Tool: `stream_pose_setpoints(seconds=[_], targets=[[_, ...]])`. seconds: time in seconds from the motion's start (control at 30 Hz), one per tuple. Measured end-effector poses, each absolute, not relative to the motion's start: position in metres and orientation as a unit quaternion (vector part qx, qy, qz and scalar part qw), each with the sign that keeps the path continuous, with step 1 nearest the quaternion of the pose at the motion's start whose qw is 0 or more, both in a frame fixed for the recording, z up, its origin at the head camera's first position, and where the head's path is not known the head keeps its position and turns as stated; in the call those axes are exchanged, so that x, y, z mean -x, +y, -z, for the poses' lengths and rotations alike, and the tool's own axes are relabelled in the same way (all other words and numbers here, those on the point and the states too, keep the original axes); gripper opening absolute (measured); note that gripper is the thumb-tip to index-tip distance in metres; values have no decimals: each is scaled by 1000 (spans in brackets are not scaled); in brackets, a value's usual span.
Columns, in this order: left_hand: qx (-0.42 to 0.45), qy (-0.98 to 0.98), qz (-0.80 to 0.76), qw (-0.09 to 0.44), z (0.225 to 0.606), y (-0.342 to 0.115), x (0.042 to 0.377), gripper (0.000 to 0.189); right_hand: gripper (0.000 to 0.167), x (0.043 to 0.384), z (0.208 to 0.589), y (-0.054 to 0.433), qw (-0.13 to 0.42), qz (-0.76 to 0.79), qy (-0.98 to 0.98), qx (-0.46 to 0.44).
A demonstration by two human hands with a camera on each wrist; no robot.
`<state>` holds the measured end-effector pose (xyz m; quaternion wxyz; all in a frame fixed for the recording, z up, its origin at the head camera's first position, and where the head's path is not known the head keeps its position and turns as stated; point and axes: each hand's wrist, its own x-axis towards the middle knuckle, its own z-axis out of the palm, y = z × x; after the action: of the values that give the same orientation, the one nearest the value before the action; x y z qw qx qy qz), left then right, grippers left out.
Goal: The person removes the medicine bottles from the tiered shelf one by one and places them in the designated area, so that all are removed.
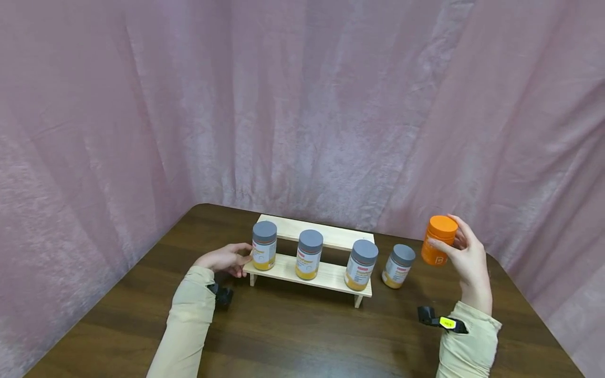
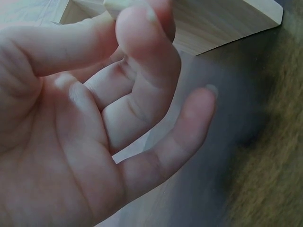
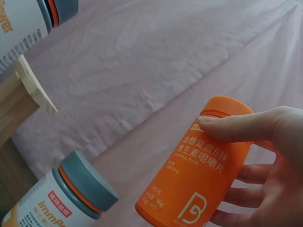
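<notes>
My right hand point(image 1: 468, 257) grips an orange vitamin bottle point(image 1: 434, 247) between thumb and fingers, upright over the table's right side. In the right wrist view the white-lettered label of the bottle point(image 3: 189, 165) faces the camera. At the other side, my left hand point(image 1: 229, 260) pinches the left end of a two-tier wooden rack point(image 1: 285, 266); the left wrist view shows thumb and fingertips at the wood's edge. Three grey-lidded bottles stand spaced along the lower tier: left point(image 1: 264, 245), middle point(image 1: 309, 255) and right point(image 1: 361, 265). Another grey-lidded bottle point(image 1: 398, 268) stands on the table just right of the rack.
The rack's upper tier point(image 1: 312, 231) runs behind the bottles, bare along its visible length. A dark wooden table point(image 1: 302, 336) carries everything. Pink curtains point(image 1: 302, 105) hang close behind its back edge and at both sides.
</notes>
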<state>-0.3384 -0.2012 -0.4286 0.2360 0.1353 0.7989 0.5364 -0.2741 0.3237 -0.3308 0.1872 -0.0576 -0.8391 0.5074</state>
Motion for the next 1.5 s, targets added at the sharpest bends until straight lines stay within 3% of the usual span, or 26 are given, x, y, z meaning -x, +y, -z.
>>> stream_pose_setpoints(seconds=[0.6,1.03,1.23,1.5], targets=[[-128,799,-541,229,426,-200,337,49,78,281,354,347,174,-543,-816,94],[-133,796,-544,231,427,-200,340,49,56,279,383,371,89,-538,-833,97],[-132,798,-541,230,428,-201,340,48,56,280,390,376,50,-524,-845,97],[-127,798,-540,233,429,-200,338,48,57,281,395,375,40,-527,-845,88]])
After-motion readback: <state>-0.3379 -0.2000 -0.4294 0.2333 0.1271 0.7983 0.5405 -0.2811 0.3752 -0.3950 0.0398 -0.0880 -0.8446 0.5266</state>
